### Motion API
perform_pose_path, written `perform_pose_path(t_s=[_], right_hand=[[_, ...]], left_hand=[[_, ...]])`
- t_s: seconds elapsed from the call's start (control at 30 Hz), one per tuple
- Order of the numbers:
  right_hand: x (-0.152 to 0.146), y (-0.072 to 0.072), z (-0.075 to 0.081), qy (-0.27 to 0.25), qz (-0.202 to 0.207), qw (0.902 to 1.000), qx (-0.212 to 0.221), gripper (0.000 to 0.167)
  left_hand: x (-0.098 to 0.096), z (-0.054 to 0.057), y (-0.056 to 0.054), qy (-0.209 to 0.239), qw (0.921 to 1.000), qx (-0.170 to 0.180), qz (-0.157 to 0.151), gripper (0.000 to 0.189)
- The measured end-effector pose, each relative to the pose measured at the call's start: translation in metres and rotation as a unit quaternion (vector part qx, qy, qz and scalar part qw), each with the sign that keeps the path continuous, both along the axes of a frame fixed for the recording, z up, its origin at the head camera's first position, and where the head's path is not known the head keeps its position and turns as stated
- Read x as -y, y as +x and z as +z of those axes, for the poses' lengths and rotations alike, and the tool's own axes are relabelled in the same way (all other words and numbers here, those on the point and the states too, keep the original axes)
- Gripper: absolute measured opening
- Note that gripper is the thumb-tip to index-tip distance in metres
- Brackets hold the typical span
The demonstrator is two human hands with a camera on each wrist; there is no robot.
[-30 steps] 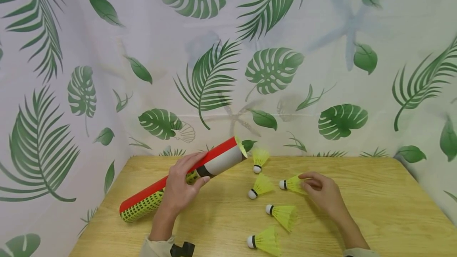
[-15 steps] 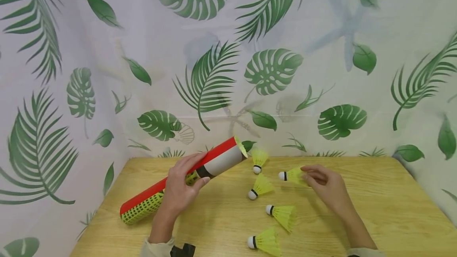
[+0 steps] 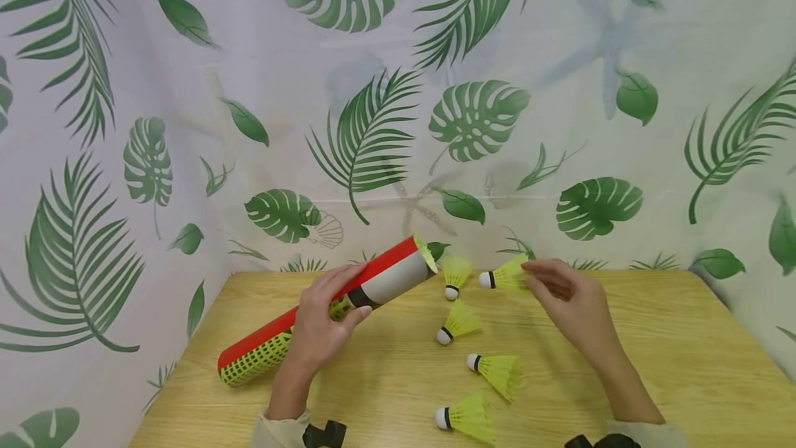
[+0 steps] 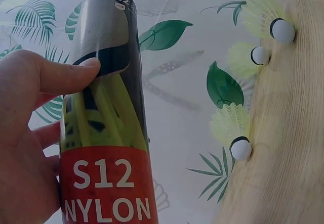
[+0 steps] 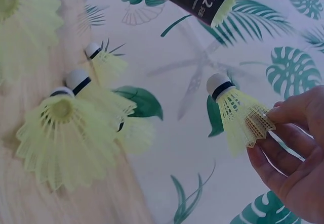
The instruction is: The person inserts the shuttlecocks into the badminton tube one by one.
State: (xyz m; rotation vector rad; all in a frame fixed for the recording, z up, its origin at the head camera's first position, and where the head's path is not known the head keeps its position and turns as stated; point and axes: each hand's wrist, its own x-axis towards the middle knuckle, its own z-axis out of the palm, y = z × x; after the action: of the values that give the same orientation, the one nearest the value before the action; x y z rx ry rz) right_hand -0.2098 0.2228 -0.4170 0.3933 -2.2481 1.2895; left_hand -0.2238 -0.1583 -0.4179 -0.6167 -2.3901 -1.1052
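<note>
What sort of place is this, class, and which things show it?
Probably an indoor set-up for filming tabletop work: a wood-grain table, a leaf-print backdrop behind it, and black wrist-worn devices.

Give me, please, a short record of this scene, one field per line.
Left hand: grips a tube, tilted with its raised end toward the right
Tube label: S12 NYLON
Right hand: pinches a shuttlecock by its skirt
Held shuttlecock: white base turned toward the tube, not touching it
Other shuttlecocks: four lying on the wooden table in head view
Background: leaf-print backdrop
</note>
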Motion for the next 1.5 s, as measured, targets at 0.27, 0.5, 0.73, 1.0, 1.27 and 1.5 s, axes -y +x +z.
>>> perform_pose_path(t_s=[0.27,0.5,0.73,1.0,1.27,1.5], right_hand=[[0.015,-0.002,0.021,-0.017,0.014,0.9993,-0.031,0.021],[0.033,-0.009,0.034,-0.037,0.032,0.9972,-0.056,0.022],[0.052,-0.011,0.040,-0.068,0.047,0.9948,-0.059,0.021],[0.068,-0.016,0.041,-0.082,0.059,0.9935,-0.054,0.020],[0.078,-0.019,0.036,-0.093,0.063,0.9923,-0.052,0.019],[0.093,-0.022,0.033,-0.106,0.066,0.9899,-0.067,0.020]], left_hand=[[0.000,0.001,0.000,0.001,1.0000,-0.006,-0.002,0.067],[-0.001,0.004,0.000,0.001,0.9999,-0.008,-0.007,0.067],[-0.003,0.001,0.000,0.000,0.9999,-0.011,-0.007,0.068],[-0.004,0.002,0.000,0.005,0.9998,-0.013,-0.013,0.065],[-0.006,0.001,-0.001,0.006,0.9998,-0.014,-0.016,0.064],[-0.006,0.002,-0.001,0.004,0.9998,-0.016,-0.015,0.065]])
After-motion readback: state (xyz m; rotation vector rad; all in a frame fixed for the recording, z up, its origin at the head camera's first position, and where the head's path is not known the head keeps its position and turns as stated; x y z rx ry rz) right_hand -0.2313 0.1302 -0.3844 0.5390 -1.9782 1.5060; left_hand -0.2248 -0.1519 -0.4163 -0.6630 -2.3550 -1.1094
